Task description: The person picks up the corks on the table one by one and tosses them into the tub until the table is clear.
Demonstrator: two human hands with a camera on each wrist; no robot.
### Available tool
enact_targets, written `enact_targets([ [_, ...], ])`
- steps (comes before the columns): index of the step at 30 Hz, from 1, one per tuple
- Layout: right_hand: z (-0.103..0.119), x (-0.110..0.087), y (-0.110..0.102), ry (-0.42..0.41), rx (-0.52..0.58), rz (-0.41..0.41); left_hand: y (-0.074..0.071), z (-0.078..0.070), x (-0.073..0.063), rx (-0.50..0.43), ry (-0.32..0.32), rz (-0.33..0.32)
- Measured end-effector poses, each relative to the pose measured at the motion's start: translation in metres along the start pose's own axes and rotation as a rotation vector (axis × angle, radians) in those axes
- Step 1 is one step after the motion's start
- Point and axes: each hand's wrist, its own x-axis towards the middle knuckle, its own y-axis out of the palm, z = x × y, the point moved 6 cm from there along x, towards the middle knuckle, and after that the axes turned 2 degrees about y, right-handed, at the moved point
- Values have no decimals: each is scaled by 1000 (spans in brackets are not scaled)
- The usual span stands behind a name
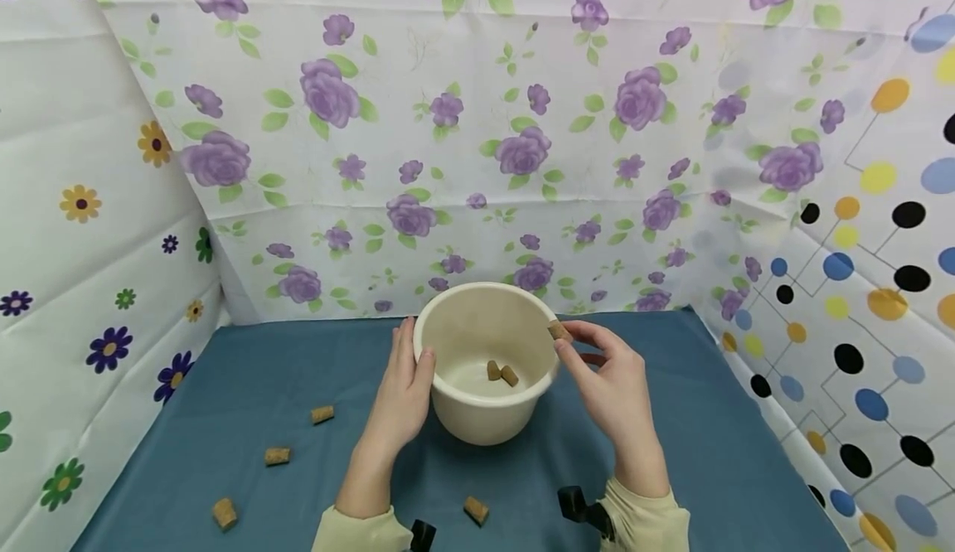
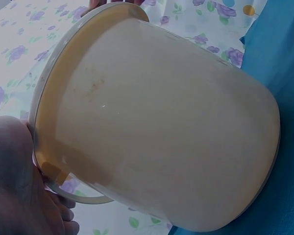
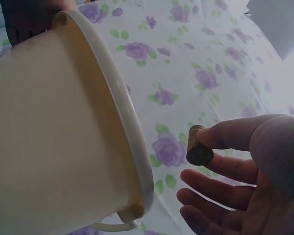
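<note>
In the foreground, we find a grainy, cylindrical cork [image 1: 476, 510] on the blue cloth-covered table [image 1: 313, 527]; three more corks [image 1: 277, 456] lie leftward. Next, we see the left hand [image 1: 399, 399], fingers straight against a smooth, round cream bucket [image 1: 481, 419], and the right hand [image 1: 615, 382] pinching one cork [image 3: 200, 147] beside the rim [image 1: 485, 399]. Two corks [image 1: 494, 370] lie inside; behind hangs floral sheeting [image 1: 448, 154]

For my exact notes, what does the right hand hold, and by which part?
The right hand pinches a cork by its side, towards the upper end in the right wrist view.
</note>
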Motion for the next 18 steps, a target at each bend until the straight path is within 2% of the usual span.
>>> enact_targets([
  [5,2,-2,5,-1,-4,26,0,0,-1,5,-9,1],
  [11,8,-3,12,-31,48,67,-1,-1,-1,-1,-19,3],
  [18,9,-2,12,-52,35,79,-1,-1,0,6,2,-5],
])
